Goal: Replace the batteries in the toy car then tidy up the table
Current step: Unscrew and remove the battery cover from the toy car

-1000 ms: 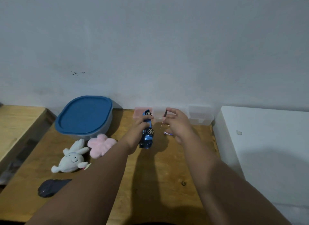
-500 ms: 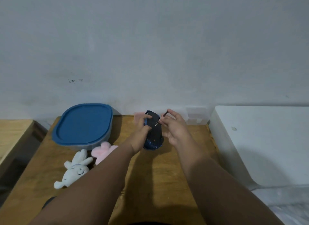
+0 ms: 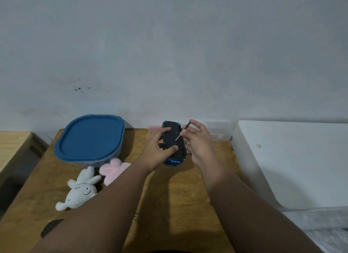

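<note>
At frame centre, the left hand (image 3: 157, 153) grips the toy car (image 3: 172, 138), black underside up, above the wooden table (image 3: 178, 196). The right hand (image 3: 199, 143) pinches a thin screwdriver (image 3: 182, 131), its tip on that underside. Any lettering is too small to read.

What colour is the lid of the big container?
Blue; the rounded plastic lid shows best in the head view.

Blue car (image 3: 174, 161) with black underside, blue lid (image 3: 90, 138), white bunny (image 3: 79, 192), pink plush (image 3: 114, 169).
</note>
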